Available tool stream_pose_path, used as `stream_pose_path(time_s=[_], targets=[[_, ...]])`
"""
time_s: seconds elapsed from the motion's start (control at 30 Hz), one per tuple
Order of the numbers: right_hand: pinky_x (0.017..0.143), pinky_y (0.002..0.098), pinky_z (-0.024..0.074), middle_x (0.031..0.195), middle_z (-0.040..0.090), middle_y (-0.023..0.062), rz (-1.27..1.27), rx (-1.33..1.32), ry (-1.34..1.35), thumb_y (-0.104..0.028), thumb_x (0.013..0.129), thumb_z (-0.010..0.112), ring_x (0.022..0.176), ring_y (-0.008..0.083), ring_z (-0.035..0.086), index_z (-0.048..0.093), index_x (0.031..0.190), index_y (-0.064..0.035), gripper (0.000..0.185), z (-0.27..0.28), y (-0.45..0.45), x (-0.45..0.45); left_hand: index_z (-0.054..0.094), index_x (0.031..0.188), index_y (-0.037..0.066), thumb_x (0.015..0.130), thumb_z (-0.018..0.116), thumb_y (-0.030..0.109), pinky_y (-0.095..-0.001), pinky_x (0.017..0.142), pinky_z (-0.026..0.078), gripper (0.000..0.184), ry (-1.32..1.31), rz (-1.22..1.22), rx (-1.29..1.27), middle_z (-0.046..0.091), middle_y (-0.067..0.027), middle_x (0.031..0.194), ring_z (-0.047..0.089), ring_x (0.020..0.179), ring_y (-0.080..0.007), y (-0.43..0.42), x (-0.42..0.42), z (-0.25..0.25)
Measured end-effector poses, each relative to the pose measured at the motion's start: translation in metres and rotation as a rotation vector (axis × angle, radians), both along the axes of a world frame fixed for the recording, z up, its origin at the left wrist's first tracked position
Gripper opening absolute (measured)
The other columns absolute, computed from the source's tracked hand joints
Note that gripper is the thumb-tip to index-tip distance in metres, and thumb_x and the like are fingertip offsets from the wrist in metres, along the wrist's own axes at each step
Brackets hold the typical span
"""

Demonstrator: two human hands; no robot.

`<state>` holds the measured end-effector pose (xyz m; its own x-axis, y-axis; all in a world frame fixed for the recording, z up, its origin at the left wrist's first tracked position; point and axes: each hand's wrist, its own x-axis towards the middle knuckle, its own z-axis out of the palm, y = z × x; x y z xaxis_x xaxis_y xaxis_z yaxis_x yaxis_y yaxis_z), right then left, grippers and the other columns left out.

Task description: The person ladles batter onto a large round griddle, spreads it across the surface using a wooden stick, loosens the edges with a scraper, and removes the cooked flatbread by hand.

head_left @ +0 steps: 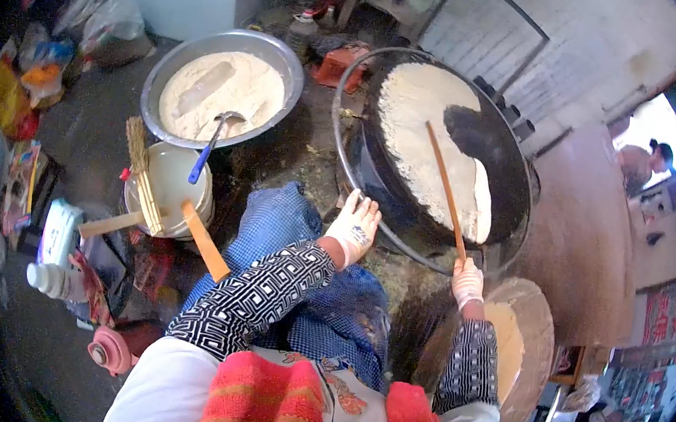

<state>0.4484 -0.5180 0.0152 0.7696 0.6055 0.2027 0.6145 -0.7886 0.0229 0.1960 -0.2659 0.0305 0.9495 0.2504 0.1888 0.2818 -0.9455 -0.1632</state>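
On the round black griddle [489,132] lies a broad pale sheet of batter or flatbread [413,103]. Its right edge looks folded into a thick strip, and part of the dark surface shows through. My right hand [468,282], in a whitish glove, grips the lower end of a long thin wooden stick [446,186]. The stick's far end rests over the pale sheet. My left hand [354,228], also gloved, holds nothing, its fingers apart beside the metal ring [338,140] around the griddle. Whether it touches the ring I cannot tell.
At upper left stands a metal basin [282,113] of pale flour or batter with a blue-handled ladle [207,150]. Nearer is a white bucket [205,196] with a straw brush [139,159] and wooden paddle [205,244]. Right of me sits a round wooden-looking tub [539,334].
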Motion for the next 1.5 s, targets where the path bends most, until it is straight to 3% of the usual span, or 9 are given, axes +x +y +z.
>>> stream_pose_path(time_s=[0.4,0.57,0.6,0.7,0.77,0.93,1.13,1.23,1.5], targets=[[0.076,0.0532,0.0503,0.090,0.066,0.0273,-0.308,0.038,0.109,-0.038,0.097,0.044,0.086,0.0452,0.064,0.057,0.104,-0.0067,0.034,-0.003,-0.020,0.028,0.043,0.137,-0.001,0.097,0.033,0.014,-0.0637,0.114,0.011,0.043,0.134,0.071,0.012,0.044,-0.0189,0.144,0.037,0.138,-0.0330,0.030,0.005,-0.003],[0.069,0.0515,0.0513,0.080,0.064,0.0259,-0.099,0.245,0.261,-0.034,0.098,0.045,0.078,0.0443,0.063,0.055,0.096,-0.0069,0.029,0.016,-0.005,-0.012,0.044,0.138,0.002,0.097,0.033,0.015,-0.0647,0.114,0.007,0.044,0.168,0.134,-0.016,0.043,-0.0161,0.147,0.035,0.139,-0.0319,0.037,0.004,0.008],[0.065,0.0491,0.0530,0.073,0.064,0.0233,-0.016,0.052,0.058,-0.033,0.097,0.044,0.070,0.0418,0.064,0.056,0.084,-0.0056,0.033,0.007,-0.005,-0.021,0.046,0.135,0.002,0.097,0.029,0.012,-0.0641,0.115,0.006,0.043,0.123,0.140,-0.012,0.045,-0.0158,0.144,0.036,0.139,-0.0305,0.038,0.002,0.007],[0.057,0.0468,0.0540,0.068,0.065,0.0195,-0.043,0.160,0.159,-0.033,0.095,0.046,0.061,0.0347,0.065,0.057,0.074,-0.0065,0.036,-0.021,-0.014,0.011,0.057,0.122,0.004,0.087,0.055,0.025,-0.0592,0.113,0.015,0.041,0.008,0.137,-0.051,0.053,-0.0145,0.136,0.043,0.132,-0.0297,0.064,0.000,0.002],[0.057,0.0448,0.0548,0.068,0.065,0.0181,-0.035,0.152,0.126,-0.023,0.090,0.049,0.061,0.0321,0.065,0.062,0.077,-0.0042,0.026,0.052,-0.009,-0.025,0.063,0.114,0.007,0.065,0.079,0.039,-0.0540,0.110,0.021,0.061,-0.022,0.098,-0.182,0.057,-0.0126,0.131,0.048,0.126,-0.0284,0.062,-0.006,0.041],[0.068,0.0457,0.0551,0.077,0.068,0.0202,-0.068,0.144,0.169,-0.025,0.093,0.049,0.075,0.0337,0.069,0.064,0.091,-0.0005,0.029,0.049,0.010,-0.025,0.041,0.142,0.008,0.083,0.061,0.014,-0.0560,0.116,0.009,0.063,0.067,0.246,-0.034,0.038,-0.0081,0.150,0.030,0.141,-0.0231,0.130,0.011,-0.025],[0.075,0.0470,0.0528,0.089,0.069,0.0215,-0.226,0.251,0.272,-0.033,0.096,0.047,0.085,0.0374,0.067,0.061,0.099,-0.0007,0.035,0.058,0.029,-0.013,0.025,0.152,0.011,0.085,0.062,0.032,-0.0572,0.117,0.008,0.080,0.476,0.374,-0.101,0.020,-0.0068,0.160,0.018,0.147,-0.0249,0.092,0.011,0.098],[0.075,0.0476,0.0530,0.089,0.069,0.0219,-0.131,0.144,0.385,-0.033,0.096,0.047,0.086,0.0374,0.067,0.061,0.099,-0.0004,0.035,0.058,0.023,-0.025,0.039,0.143,0.009,0.077,0.067,0.033,-0.0630,0.114,0.006,0.075,0.090,0.011,-0.237,0.038,-0.0113,0.149,0.027,0.143,-0.0268,0.060,0.009,0.040],[0.072,0.0462,0.0547,0.086,0.070,0.0203,-0.091,0.173,0.235,-0.028,0.095,0.046,0.080,0.0364,0.068,0.061,0.097,0.0000,0.032,0.071,0.042,-0.030,0.040,0.141,-0.002,0.085,0.053,0.030,-0.0661,0.113,-0.001,0.066,0.153,-0.065,-0.118,0.037,-0.0197,0.149,0.031,0.141,-0.0348,0.037,0.000,0.031]])
